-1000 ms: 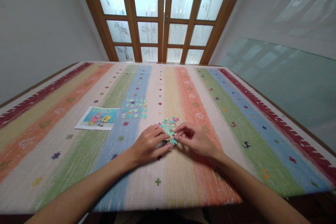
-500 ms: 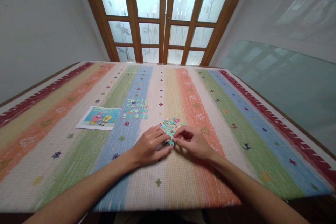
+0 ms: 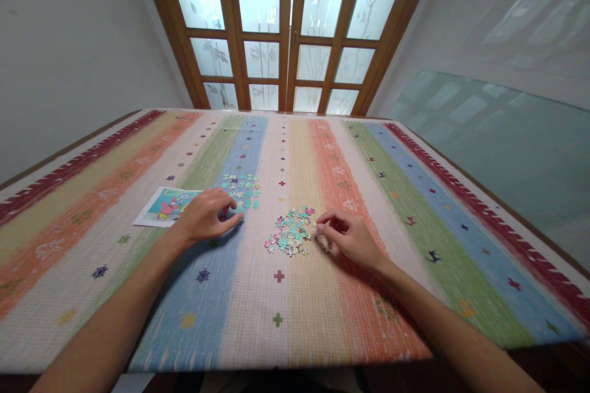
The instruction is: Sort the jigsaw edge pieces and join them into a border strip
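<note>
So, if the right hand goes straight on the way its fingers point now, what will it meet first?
Most likely the loose pile of puzzle pieces. The right hand points to the person's left, low over the striped cloth, and the pile's edge lies just before its fingertips, with nothing between.

The left hand (image 3: 207, 216) has left the loose pile of puzzle pieces (image 3: 290, 232) and moved toward the left edge of the counter (image 3: 415, 166). It now lies palm down at the near side of the laid-out group of pieces (image 3: 242, 187), and its wrist covers the right end of the picture card (image 3: 159, 207). Whether it carries a piece over is too small to tell. The right hand (image 3: 348, 238) has drawn back to the pile's right side, fingertips pinched together. With both hands off it, the pile shows whole and spreads further toward the near edge.
</note>
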Demonstrator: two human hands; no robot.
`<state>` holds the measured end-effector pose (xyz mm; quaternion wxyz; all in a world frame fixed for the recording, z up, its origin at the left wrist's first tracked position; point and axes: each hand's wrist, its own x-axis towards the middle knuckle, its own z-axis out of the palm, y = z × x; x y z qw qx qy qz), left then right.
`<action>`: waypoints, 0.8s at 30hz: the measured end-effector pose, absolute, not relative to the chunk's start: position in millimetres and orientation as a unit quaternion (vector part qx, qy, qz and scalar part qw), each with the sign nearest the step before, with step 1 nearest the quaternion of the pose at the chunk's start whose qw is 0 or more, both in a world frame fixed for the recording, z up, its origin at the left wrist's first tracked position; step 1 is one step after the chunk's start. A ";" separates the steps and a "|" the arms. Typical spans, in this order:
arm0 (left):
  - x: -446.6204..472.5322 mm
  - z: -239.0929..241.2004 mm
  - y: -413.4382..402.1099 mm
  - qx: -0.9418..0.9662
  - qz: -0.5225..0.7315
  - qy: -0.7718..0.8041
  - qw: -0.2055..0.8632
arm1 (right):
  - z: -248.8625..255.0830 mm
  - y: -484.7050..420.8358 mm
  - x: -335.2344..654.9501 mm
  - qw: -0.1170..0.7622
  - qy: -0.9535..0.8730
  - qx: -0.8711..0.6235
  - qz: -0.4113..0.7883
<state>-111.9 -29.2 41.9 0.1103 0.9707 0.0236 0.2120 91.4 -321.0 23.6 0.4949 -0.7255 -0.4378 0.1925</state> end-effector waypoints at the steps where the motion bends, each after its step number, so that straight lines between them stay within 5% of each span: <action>1: -115.6 44.2 -21.2 0.973 0.198 0.051 0.104 | 22.8 -320.9 94.4 0.489 -0.437 -0.735 0.171; 24: -130.7 61.5 -3.7 0.978 -0.008 0.189 0.092 | 13.4 -324.7 120.4 0.382 -0.466 -0.797 0.033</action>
